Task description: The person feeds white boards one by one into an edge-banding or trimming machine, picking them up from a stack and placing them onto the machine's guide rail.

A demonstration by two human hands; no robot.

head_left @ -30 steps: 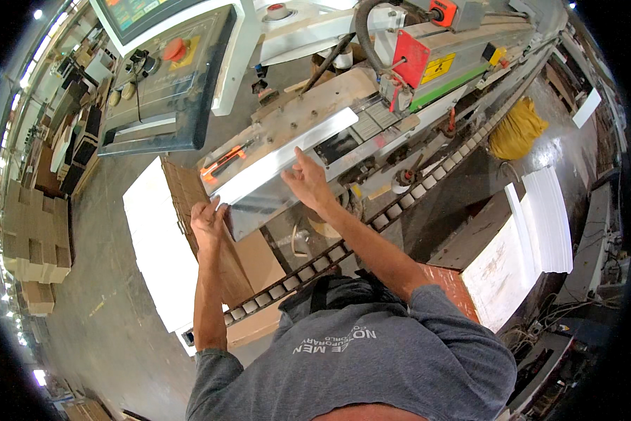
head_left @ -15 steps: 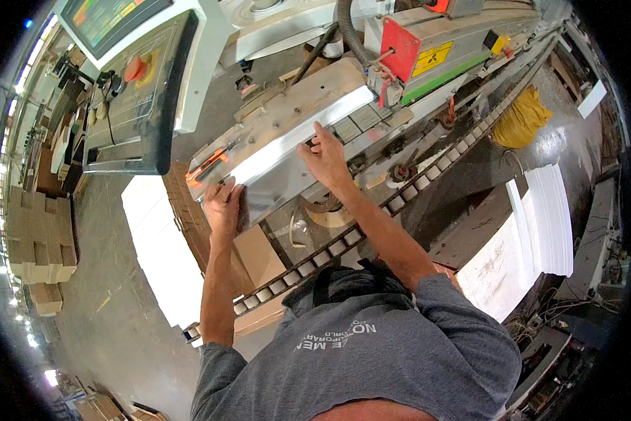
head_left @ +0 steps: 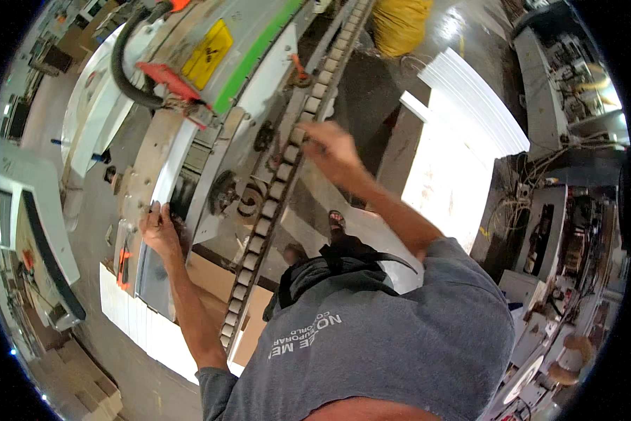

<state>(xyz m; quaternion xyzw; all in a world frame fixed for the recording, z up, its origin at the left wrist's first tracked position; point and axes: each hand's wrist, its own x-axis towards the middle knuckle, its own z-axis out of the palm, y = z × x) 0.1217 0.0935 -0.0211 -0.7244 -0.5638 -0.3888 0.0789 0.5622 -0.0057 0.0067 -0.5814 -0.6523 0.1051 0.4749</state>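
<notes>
My left hand [head_left: 162,231] grips the near end of a narrow white strip [head_left: 169,168], fingertips bent over its edge. The strip lies lengthwise along the machine's metal bed, and its far end reaches the red guard [head_left: 175,85]. Away from the machine, my right hand [head_left: 329,154] hangs over the roller track [head_left: 282,172]. Motion smears its fingers, and I cannot make out anything in them. Right of that hand lies a stack of white panels [head_left: 462,140], with a loose white strip [head_left: 415,107] at its left edge. An orange utility knife [head_left: 124,268] rests near my left hand.
The machine's housing [head_left: 259,49] with a green stripe rises at the far side. A control panel [head_left: 45,259] stands at the left. More white panels [head_left: 147,337] lie at lower left, a yellow sack [head_left: 401,27] at the back. Cables [head_left: 522,182] hang at the right.
My right hand has left the strip on the machine and swung right, over the roller track. My left hand stays at the strip's near end. The view has turned to the right.
</notes>
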